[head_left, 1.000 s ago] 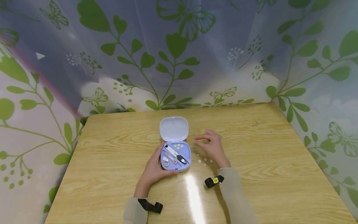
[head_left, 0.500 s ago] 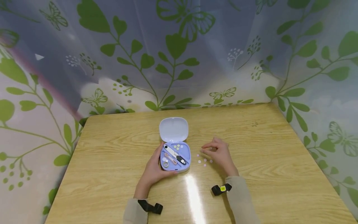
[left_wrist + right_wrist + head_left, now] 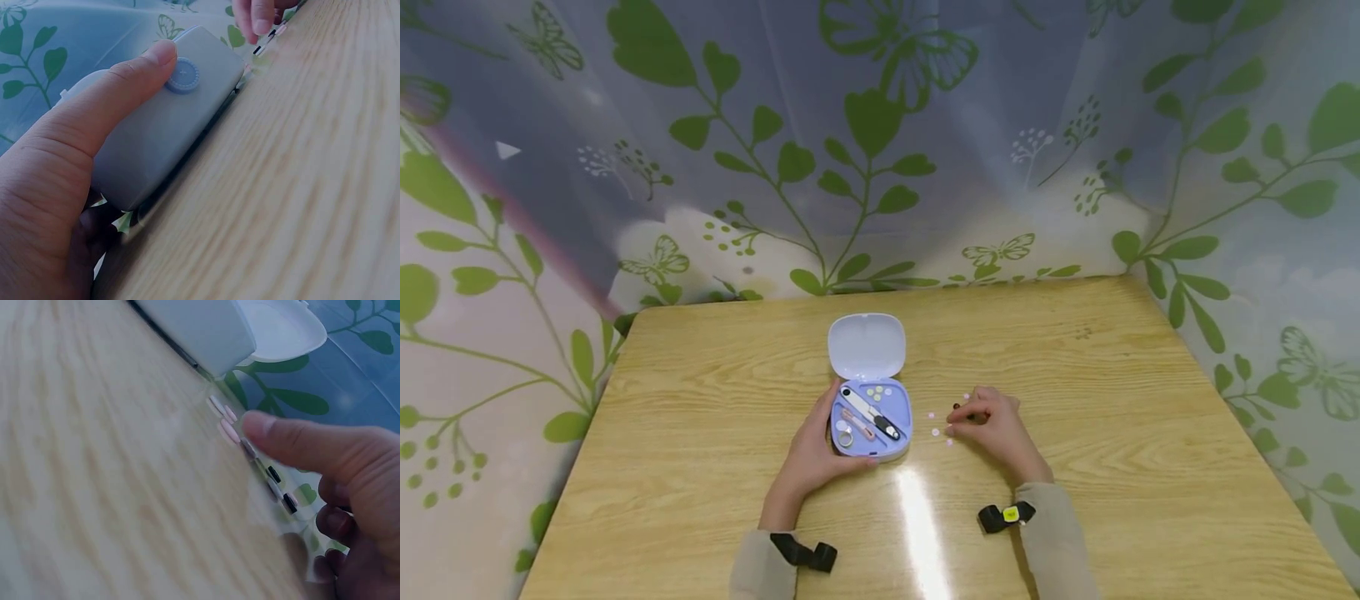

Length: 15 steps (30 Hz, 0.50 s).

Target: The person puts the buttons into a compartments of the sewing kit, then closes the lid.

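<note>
My left hand (image 3: 808,458) grips a sewing kit box (image 3: 898,406) along its left side and front. Its thumb lies beside the round blue catch (image 3: 183,76) in the left wrist view. A white-and-black tool (image 3: 868,412), a slim pink tool (image 3: 858,423), a ring-like piece (image 3: 846,437) and several small buttons (image 3: 878,390) lie in the blue tray. To the right, my right hand (image 3: 1000,429) hovers low over loose buttons, thumb and forefinger apart. Nearest it are a pale pink button (image 3: 936,432) and a dark button (image 3: 957,407); the hand hides others.
The box's white lid (image 3: 867,346) stands raised at its far side. A wooden table (image 3: 737,375) runs back to a leaf-patterned cloth (image 3: 880,208), which also hangs at both sides. Each wrist wears a black camera (image 3: 992,519).
My right hand has drawn away from the box, to the right and nearer me, down over the loose buttons. A dark button now shows beside it. The left hand and box stay put.
</note>
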Each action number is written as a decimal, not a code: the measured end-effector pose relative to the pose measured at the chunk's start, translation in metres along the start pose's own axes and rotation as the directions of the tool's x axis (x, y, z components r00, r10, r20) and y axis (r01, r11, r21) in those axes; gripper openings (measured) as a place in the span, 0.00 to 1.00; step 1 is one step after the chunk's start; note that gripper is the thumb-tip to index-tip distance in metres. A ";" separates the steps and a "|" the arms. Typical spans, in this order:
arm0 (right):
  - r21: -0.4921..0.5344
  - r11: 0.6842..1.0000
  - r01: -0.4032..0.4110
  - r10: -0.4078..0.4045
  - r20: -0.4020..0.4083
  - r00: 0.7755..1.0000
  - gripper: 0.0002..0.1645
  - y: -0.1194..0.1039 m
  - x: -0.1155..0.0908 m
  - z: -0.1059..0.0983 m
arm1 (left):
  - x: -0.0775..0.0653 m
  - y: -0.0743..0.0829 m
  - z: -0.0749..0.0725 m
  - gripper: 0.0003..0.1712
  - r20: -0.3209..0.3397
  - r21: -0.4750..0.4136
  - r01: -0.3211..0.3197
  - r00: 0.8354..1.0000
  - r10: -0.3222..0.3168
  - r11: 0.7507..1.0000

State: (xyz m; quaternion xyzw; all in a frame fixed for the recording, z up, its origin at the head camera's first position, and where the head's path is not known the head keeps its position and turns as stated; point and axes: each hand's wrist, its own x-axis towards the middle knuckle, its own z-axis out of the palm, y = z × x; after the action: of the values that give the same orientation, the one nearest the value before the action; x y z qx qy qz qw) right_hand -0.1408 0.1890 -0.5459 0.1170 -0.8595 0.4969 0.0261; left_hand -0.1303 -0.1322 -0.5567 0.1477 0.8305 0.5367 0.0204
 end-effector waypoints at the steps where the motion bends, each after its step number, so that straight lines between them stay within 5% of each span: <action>1: 0.006 1.000 0.003 -0.003 0.004 1.000 0.09 0.000 0.000 0.000 | 0.000 0.000 0.000 0.78 -0.001 0.001 -0.002 1.000 0.002 1.000; 15: -0.066 0.984 0.166 -0.170 -0.068 0.983 0.08 0.010 -0.003 0.007 | -0.001 0.002 -0.001 0.76 0.009 -0.012 -0.001 1.000 0.001 1.000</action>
State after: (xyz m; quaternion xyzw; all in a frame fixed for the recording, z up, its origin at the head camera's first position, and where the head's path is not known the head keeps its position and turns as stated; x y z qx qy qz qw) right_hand -0.1394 0.1886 -0.5587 0.1699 -0.8596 0.4708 0.1031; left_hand -0.1295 -0.1329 -0.5543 0.1506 0.8271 0.5409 0.0249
